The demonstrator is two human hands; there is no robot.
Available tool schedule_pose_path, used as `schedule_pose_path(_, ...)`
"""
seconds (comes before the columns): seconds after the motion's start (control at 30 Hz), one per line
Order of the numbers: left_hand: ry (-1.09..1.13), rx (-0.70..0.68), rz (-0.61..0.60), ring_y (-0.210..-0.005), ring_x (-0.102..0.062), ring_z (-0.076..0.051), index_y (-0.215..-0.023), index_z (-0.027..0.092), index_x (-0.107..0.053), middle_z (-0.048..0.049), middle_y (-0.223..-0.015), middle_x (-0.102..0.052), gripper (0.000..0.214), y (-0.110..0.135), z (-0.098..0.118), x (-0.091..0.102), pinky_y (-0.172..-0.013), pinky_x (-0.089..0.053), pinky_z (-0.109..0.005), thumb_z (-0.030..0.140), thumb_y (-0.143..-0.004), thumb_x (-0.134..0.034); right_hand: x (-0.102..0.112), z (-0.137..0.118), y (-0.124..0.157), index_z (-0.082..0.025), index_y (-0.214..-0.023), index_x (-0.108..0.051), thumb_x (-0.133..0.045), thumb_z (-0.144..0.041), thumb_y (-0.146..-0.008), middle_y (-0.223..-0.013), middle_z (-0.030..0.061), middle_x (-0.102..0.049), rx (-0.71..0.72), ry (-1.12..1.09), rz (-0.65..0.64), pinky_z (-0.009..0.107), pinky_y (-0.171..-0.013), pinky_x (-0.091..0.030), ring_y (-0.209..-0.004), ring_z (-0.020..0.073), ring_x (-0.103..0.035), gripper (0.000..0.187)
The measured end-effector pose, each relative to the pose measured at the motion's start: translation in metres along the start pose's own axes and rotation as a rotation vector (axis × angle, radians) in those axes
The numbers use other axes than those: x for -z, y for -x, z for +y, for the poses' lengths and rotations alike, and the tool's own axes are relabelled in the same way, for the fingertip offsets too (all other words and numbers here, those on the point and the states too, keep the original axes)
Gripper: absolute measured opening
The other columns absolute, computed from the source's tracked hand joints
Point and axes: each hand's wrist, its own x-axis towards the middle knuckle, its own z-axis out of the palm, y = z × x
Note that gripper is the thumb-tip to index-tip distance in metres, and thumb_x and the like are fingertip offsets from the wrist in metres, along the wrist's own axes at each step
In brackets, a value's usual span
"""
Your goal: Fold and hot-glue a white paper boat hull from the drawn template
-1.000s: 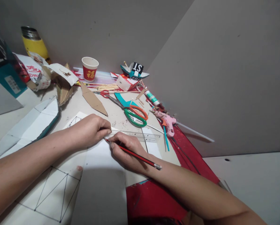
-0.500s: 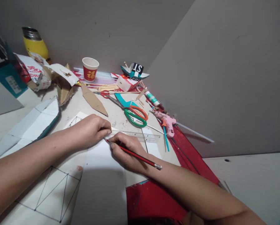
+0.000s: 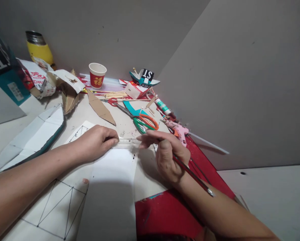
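Observation:
My left hand [image 3: 98,142] is curled, fingertips pressing down one end of a clear ruler [image 3: 127,142] on a white sheet of paper [image 3: 111,180]. My right hand [image 3: 168,155] has a red pencil [image 3: 193,175] tucked in it, the pencil's metal end pointing back along my forearm. Its outstretched fingers touch the ruler's other end. Under the sheet lies white card with drawn triangle lines [image 3: 55,204].
Green-and-orange scissors [image 3: 145,122], a pink glue gun [image 3: 179,131], a glue tube [image 3: 163,106] and cardboard scraps [image 3: 99,107] lie beyond the ruler. A red paper cup [image 3: 97,75], yellow flask [image 3: 39,50] and teal box [image 3: 1,78] stand at the back. A red mat [image 3: 170,214] lies near right, below a grey wall.
My right hand has slid right along the ruler, away from the left hand. The pencil tip has left the paper and the pencil now points back. The left hand has stayed put.

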Motion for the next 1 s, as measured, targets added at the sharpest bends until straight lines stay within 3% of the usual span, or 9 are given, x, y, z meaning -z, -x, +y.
schedule_pose_path(0.2,0.155,0.024,0.14,-0.057,-0.048,-0.011,-0.077,0.014,-0.067,0.0028,-0.061,-0.057,0.024,0.007,0.0,0.01,-0.057,-0.038,-0.023,0.026,-0.089,-0.05,0.014,0.008,-0.021,-0.025,-0.106,-0.068,-0.049,-0.027,-0.097,-0.099,0.0057,-0.073,0.013,0.285,0.043,0.039,-0.081,-0.055,-0.089,0.0206,-0.069,0.021)
schedule_pose_path(0.4,0.194,-0.002,0.149,-0.061,-0.051,-0.011,-0.083,0.014,-0.069,0.0019,-0.066,-0.06,0.023,0.011,0.0,0.017,-0.058,-0.04,-0.023,0.027,-0.09,-0.052,0.029,0.021,-0.033,-0.025,-0.114,-0.064,-0.06,-0.026,-0.089,-0.107,0.0066,-0.072,0.223,0.671,-0.149,0.048,-0.1,-0.041,-0.104,0.026,-0.064,0.026)
schedule_pose_path(0.53,0.196,0.009,0.119,-0.061,-0.051,-0.011,-0.081,0.015,-0.068,0.0018,-0.067,-0.06,0.022,0.012,0.003,0.015,-0.057,-0.039,-0.022,0.026,-0.09,-0.051,0.03,0.024,-0.034,-0.021,-0.103,-0.066,-0.06,-0.029,-0.09,-0.089,0.0072,-0.074,0.281,0.713,-0.329,0.041,-0.084,-0.048,-0.086,0.0236,-0.068,0.017)
schedule_pose_path(0.63,0.231,0.036,0.09,-0.057,-0.047,-0.01,-0.076,0.016,-0.065,0.0036,-0.061,-0.054,0.024,0.012,0.004,0.014,-0.053,-0.037,-0.021,0.028,-0.09,-0.051,0.03,0.024,-0.034,-0.021,-0.097,-0.067,-0.058,-0.028,-0.092,-0.083,0.006,-0.074,0.246,0.66,-0.377,0.034,-0.072,-0.051,-0.078,0.0207,-0.068,0.013)
schedule_pose_path(0.73,0.278,0.087,0.125,-0.051,-0.043,-0.009,-0.078,0.017,-0.064,0.0056,-0.056,-0.049,0.026,0.011,0.002,0.013,-0.05,-0.034,-0.021,0.032,-0.092,-0.048,0.033,0.023,-0.035,-0.021,-0.092,-0.068,-0.06,-0.028,-0.091,-0.082,0.0059,-0.074,0.21,0.642,-0.356,0.032,-0.07,-0.051,-0.076,0.0199,-0.069,0.011)
schedule_pose_path(0.83,0.25,0.134,0.161,-0.05,-0.046,-0.01,-0.085,0.017,-0.065,0.004,-0.058,-0.054,0.025,0.011,-0.002,0.016,-0.05,-0.035,-0.023,0.033,-0.091,-0.047,0.038,0.021,-0.038,-0.02,-0.088,-0.068,-0.062,-0.027,-0.089,-0.083,0.0064,-0.074,0.155,0.631,-0.308,0.03,-0.068,-0.052,-0.075,0.0193,-0.069,0.01)
schedule_pose_path(1.0,-0.039,0.227,-0.028,-0.06,-0.055,-0.016,-0.087,0.019,-0.068,-0.0018,-0.069,-0.064,0.023,0.013,0.001,0.024,-0.053,-0.036,-0.026,0.038,-0.081,-0.057,0.042,0.016,-0.04,-0.019,-0.087,-0.068,-0.064,-0.025,-0.087,-0.078,0.0041,-0.072,0.043,0.616,-0.26,0.027,-0.065,-0.051,-0.068,0.0164,-0.066,0.008)
